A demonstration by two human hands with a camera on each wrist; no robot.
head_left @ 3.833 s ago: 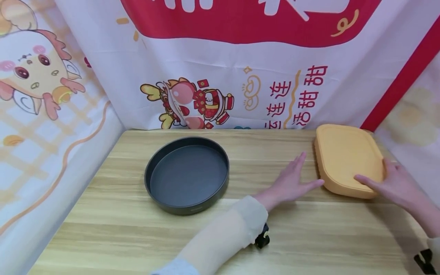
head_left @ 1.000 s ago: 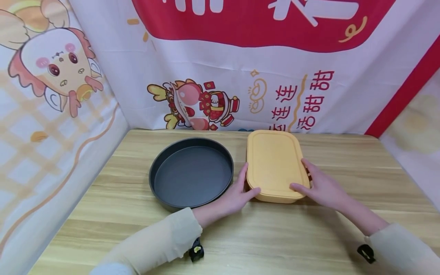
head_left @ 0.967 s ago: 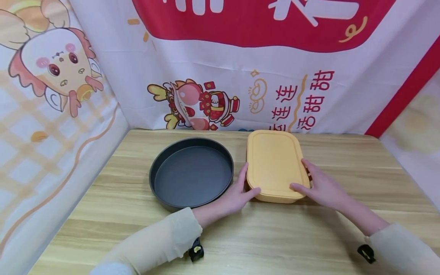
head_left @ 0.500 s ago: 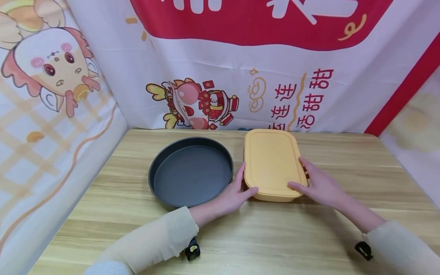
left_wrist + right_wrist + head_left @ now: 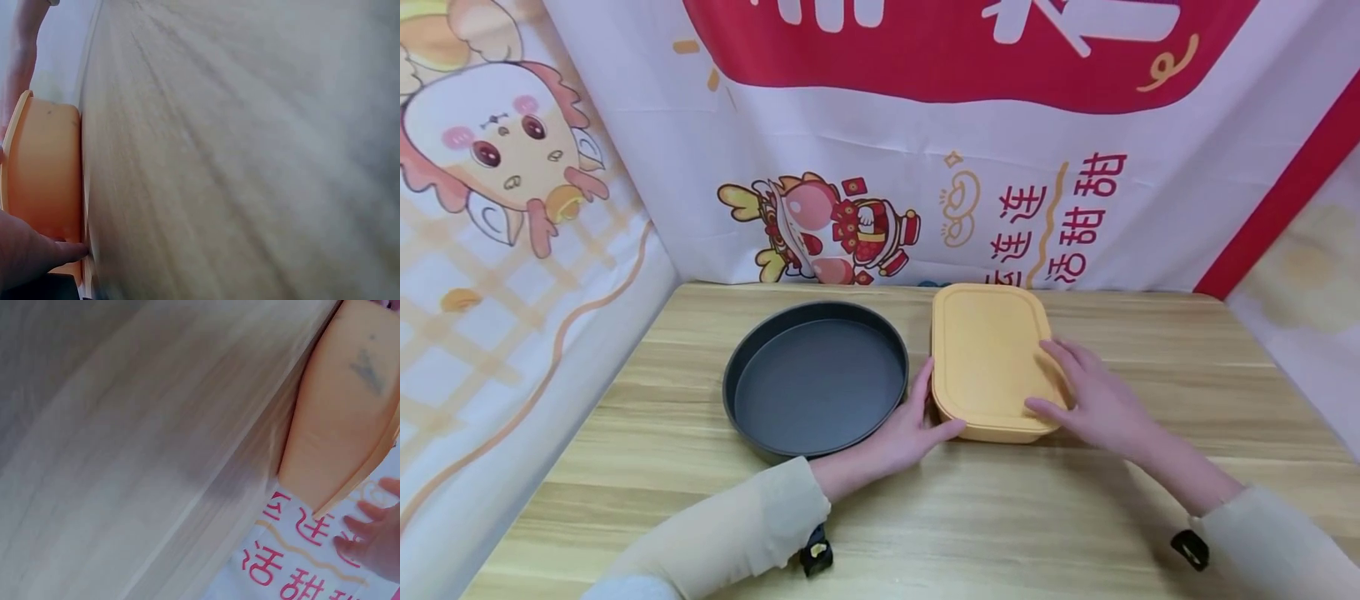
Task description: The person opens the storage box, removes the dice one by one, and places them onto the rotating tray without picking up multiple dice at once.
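A yellow lidded rectangular container (image 5: 996, 358) stands on the table just right of a round dark grey pan (image 5: 820, 383). My left hand (image 5: 895, 433) lies between the two, its fingers along the container's left side and its thumb by the front left corner. In the left wrist view, that thumb or finger reaches low beside the orange-looking container wall (image 5: 47, 169). My right hand (image 5: 1097, 404) hovers at the right edge of the lid with spread fingers. The right wrist view shows these fingers (image 5: 369, 528) apart from the container's side (image 5: 340, 400).
The wood-grain table (image 5: 1000, 533) runs up to a printed white and red cloth (image 5: 880, 133) at the back. Another printed cloth (image 5: 497, 275) borders the left side. Bare tabletop lies in front and to the right of the container.
The container has come from the table's far right to beside the pan, between both hands. In the last half second my right fingers have lifted from its right side; the container stays put.
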